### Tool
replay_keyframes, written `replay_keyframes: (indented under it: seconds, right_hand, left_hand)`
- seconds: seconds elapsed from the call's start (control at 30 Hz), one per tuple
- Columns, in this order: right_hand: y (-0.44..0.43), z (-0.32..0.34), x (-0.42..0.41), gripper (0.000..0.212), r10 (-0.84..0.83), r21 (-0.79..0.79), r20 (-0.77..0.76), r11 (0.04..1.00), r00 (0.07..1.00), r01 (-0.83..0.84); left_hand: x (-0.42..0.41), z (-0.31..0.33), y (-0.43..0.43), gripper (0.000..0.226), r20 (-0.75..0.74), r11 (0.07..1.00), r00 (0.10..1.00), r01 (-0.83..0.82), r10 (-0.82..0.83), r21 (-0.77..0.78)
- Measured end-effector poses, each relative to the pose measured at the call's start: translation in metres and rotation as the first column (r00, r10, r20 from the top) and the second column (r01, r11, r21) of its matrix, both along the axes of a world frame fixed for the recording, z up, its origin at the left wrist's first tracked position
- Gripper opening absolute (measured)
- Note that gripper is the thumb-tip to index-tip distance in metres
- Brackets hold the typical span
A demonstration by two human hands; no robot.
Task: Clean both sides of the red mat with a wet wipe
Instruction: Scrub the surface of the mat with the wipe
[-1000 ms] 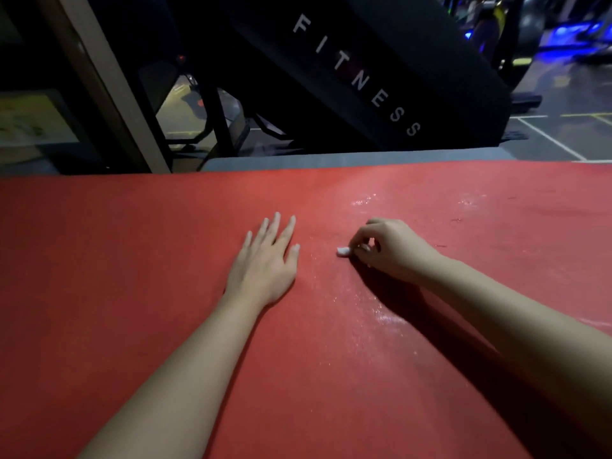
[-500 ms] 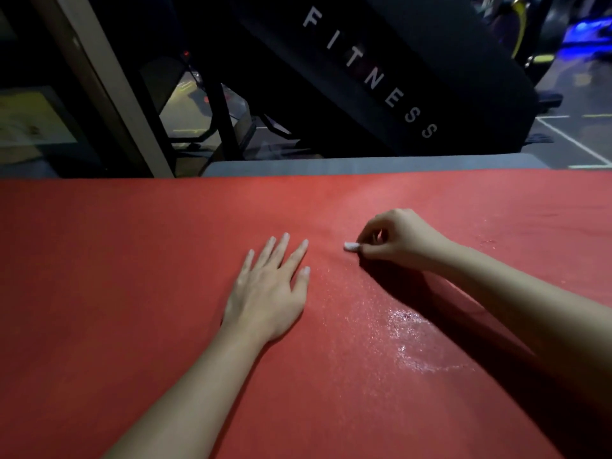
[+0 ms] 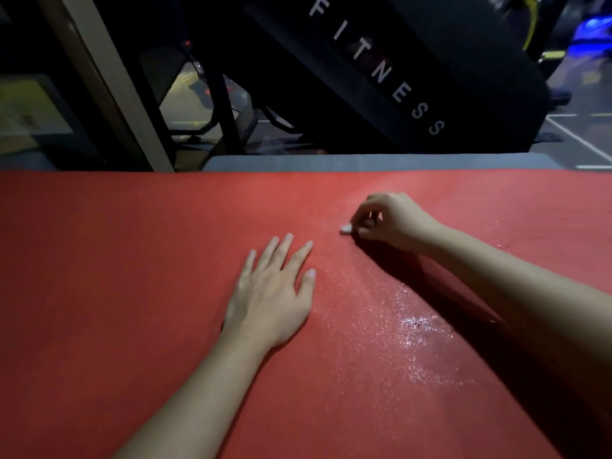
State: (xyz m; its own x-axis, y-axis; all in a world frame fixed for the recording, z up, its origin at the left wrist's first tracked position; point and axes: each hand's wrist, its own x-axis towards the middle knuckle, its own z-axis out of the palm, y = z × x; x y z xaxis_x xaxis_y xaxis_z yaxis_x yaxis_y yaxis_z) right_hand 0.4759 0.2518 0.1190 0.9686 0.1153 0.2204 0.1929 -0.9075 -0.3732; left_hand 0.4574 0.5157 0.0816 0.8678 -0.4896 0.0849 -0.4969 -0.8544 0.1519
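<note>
Mat (image 3: pixel 132 293) is red and spread flat, filling pretty much the whole lower view. Left hand (image 3: pixel 270 296) lies palm down on it, fingers straight and a bit spread. Right hand (image 3: pixel 392 220) sits further up and to the right, fingers curled, pinching a small white wet wipe (image 3: pixel 345 229) against the mat, with only a little bit of it poking out past the fingertips. A shiny wet streak (image 3: pixel 417 326) glistens on the mat between the two forearms. Beyond the far edge there's a grey strip (image 3: pixel 331 162) and a dark machine (image 3: pixel 414 61) lettered FITNESS.
</note>
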Motion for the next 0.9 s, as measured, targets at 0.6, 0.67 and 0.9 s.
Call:
replay_keyframes:
  seconds: [0.6, 0.67, 0.9]
  right_hand:
    - [-0.031, -0.008, 0.099, 0.029, -0.318, 0.17, 0.139, 0.941, 0.938, 0.294]
    - [-0.03, -0.012, 0.095, 0.026, -0.275, 0.134, 0.104, 0.956, 0.956, 0.26]
    - [-0.055, -0.003, 0.115, 0.026, -0.363, 0.125, 0.074, 0.928, 0.929, 0.352]
  left_hand:
    - [-0.001, 0.0, 0.0, 0.069, 0.01, 1.0, 1.0, 0.009, -0.009, 0.009]
    - [-0.001, 0.001, 0.0, 0.066, 0.005, 1.0, 1.0, 0.011, -0.011, 0.01]
    - [-0.002, 0.001, 0.0, 0.067, -0.002, 1.0, 1.0, 0.001, -0.001, 0.007]
